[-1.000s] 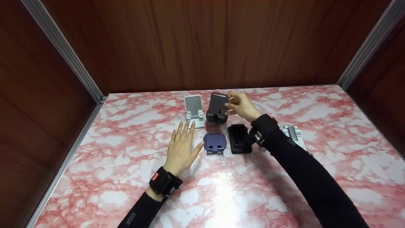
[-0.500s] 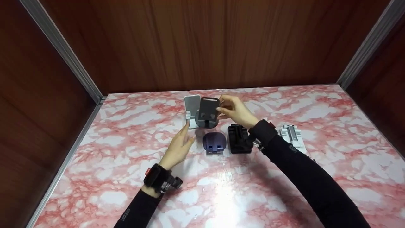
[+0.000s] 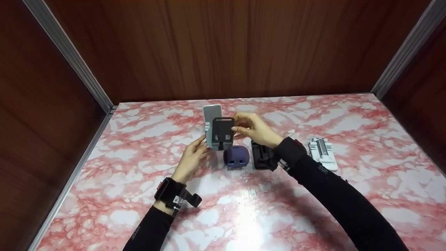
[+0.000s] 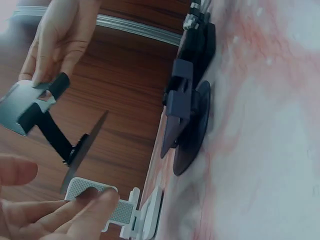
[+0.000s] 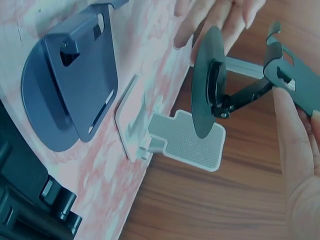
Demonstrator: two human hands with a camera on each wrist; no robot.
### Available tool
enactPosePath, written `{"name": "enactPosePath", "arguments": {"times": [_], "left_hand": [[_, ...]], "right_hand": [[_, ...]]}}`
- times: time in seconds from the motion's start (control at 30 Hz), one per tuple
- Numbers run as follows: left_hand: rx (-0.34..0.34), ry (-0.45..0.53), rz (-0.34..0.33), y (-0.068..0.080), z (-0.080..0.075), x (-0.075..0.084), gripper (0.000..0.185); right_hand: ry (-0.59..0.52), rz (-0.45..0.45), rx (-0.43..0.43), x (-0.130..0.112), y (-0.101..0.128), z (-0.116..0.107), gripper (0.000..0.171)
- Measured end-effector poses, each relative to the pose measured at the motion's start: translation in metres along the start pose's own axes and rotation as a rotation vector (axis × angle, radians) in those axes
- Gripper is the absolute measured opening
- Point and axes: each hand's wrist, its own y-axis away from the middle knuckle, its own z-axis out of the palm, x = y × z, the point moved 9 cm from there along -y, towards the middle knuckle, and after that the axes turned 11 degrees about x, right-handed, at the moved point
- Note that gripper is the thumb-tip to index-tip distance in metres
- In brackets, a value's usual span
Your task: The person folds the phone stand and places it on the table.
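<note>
My right hand (image 3: 240, 128) pinches the top plate of a dark grey phone stand (image 3: 222, 133) and holds it in the air above the table. The stand is unfolded, its round base (image 5: 206, 82) hanging on a hinged arm. My left hand (image 3: 195, 153) is raised beside it with fingers (image 5: 220, 20) fairly straight, reaching to the edge of the base; I cannot tell whether they touch. In the left wrist view the right hand (image 4: 52, 45) grips the plate (image 4: 22, 110) at upper left.
A white stand (image 3: 212, 112) stands open behind the held one. A purple folded stand (image 3: 236, 157), a black folded stand (image 3: 261, 155) and a white folded stand (image 3: 322, 148) lie in a row on the pink marble table (image 3: 139, 195). Wooden walls enclose three sides.
The right hand lifted the dark grey stand off the table and carried it left and nearer. The left hand rose from lying flat on the table and reached to the stand's base.
</note>
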Motion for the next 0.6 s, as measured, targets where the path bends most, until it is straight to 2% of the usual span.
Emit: {"name": "enactPosePath", "arguments": {"times": [0.13, 0.33, 0.6], "left_hand": [[0.068, 0.000, -0.027, -0.001, -0.007, -0.002, 0.047], [0.085, 0.027, -0.013, -0.002, -0.007, -0.003, 0.037], [0.122, 0.064, -0.026, -0.002, -0.008, -0.003, 0.029]], "right_hand": [[-0.055, 0.033, -0.055, 0.002, 0.005, 0.007, 0.006], [-0.123, 0.052, -0.119, 0.004, 0.010, 0.015, 0.005], [-0.181, 0.083, -0.133, 0.006, 0.011, 0.019, 0.008]]}}
